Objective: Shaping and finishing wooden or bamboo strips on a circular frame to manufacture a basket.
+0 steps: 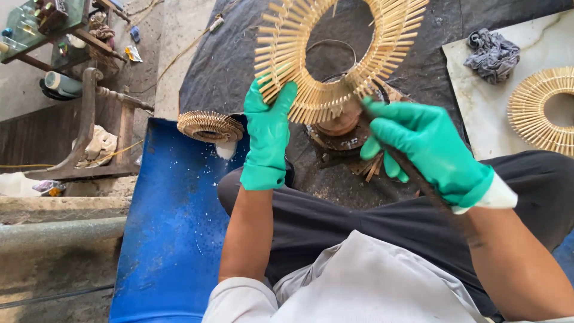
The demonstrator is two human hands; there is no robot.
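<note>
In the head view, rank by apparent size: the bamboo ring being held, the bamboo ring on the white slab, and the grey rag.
1. Held bamboo ring, though nearness to the camera inflates it.
2. Bamboo ring on the white slab, partly cut off.
3. Grey rag.

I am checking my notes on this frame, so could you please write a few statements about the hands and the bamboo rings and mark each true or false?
1. Both hands wear green gloves. True: the left hand and the right hand are both gloved.
2. The left hand holds the bamboo stick ring at its lower left edge. True.
3. The right hand is empty. False: it grips a dark rod.
4. A second ring lies on the blue sheet. False: it lies on the pale slab at right.
5. A grey rag lies on that slab. True.
</note>
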